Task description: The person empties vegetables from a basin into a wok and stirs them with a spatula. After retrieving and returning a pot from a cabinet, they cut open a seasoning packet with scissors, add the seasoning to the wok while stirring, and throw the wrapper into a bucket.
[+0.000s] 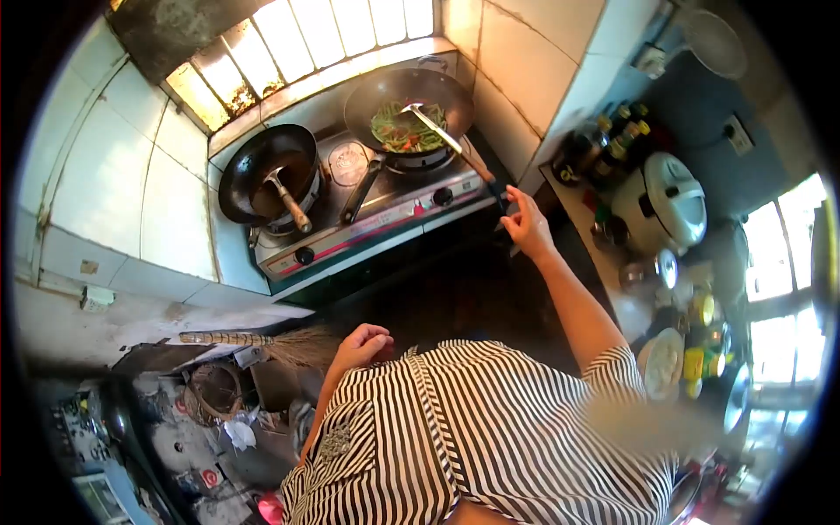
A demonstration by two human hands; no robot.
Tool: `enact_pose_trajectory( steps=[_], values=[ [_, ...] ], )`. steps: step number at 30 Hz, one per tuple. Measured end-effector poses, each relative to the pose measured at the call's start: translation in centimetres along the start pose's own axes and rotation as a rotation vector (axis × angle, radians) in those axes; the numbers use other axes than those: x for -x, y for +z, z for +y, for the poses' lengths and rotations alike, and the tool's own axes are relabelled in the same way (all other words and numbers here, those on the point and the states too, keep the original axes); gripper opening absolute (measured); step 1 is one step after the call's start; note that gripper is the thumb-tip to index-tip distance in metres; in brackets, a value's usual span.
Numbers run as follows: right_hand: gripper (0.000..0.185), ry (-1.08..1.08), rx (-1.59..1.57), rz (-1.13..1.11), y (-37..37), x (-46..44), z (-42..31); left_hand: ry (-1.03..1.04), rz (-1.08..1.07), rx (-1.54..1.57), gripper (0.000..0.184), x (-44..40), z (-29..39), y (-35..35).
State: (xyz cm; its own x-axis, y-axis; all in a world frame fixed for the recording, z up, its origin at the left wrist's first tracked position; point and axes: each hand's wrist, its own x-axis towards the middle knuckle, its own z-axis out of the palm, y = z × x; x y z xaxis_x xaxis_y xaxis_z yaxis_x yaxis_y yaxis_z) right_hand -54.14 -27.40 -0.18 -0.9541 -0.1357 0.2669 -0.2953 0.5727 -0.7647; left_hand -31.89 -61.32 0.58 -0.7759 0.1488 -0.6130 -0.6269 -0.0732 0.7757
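My right hand (528,226) is beside the end of a long-handled spatula (468,156), its thumb and fingers apart. Whether the fingertips touch the handle is hard to see. The spatula's metal head rests on green vegetables with red pieces (404,129) in a large wok (363,92) on the right burner. Near my waist, my left hand (366,345) is loosely curled, with nothing visible in it. A second, dark wok (241,166) sits on the left burner, with another wooden-handled spatula (289,199) lying in it.
The gas stove (372,223) stands beneath a barred window (306,39). To the right, a counter holds dark bottles (612,153), a rice cooker (669,206) and several jars. A straw broom (293,344) lies at lower left, near a round basket (213,391) and clutter.
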Motion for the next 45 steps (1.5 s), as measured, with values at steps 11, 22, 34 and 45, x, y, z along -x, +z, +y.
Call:
enact_pose_trajectory(
  steps=[11, 22, 34, 45],
  values=[
    [0.021, -0.629, -0.084, -0.276, 3.5, -18.5, -3.2, 0.233, 0.398, 0.629, 0.041, -7.9, 10.5, 1.4],
    [0.019, 0.166, -0.196, -0.212, -5.9, -34.0, -10.3, 0.287, 0.401, 0.683, 0.027, -13.0, 12.2, -0.6],
    [0.019, -0.304, -0.239, -0.634, -1.9, -30.6, -15.2, 0.242, 0.424, 0.591, 0.020, -12.9, 12.7, -0.8],
    [0.012, -0.439, -0.123, -0.769, -0.3, -27.9, -14.7, 0.256, 0.425, 0.559, 0.019, -13.1, 12.7, -0.8]
  ],
)
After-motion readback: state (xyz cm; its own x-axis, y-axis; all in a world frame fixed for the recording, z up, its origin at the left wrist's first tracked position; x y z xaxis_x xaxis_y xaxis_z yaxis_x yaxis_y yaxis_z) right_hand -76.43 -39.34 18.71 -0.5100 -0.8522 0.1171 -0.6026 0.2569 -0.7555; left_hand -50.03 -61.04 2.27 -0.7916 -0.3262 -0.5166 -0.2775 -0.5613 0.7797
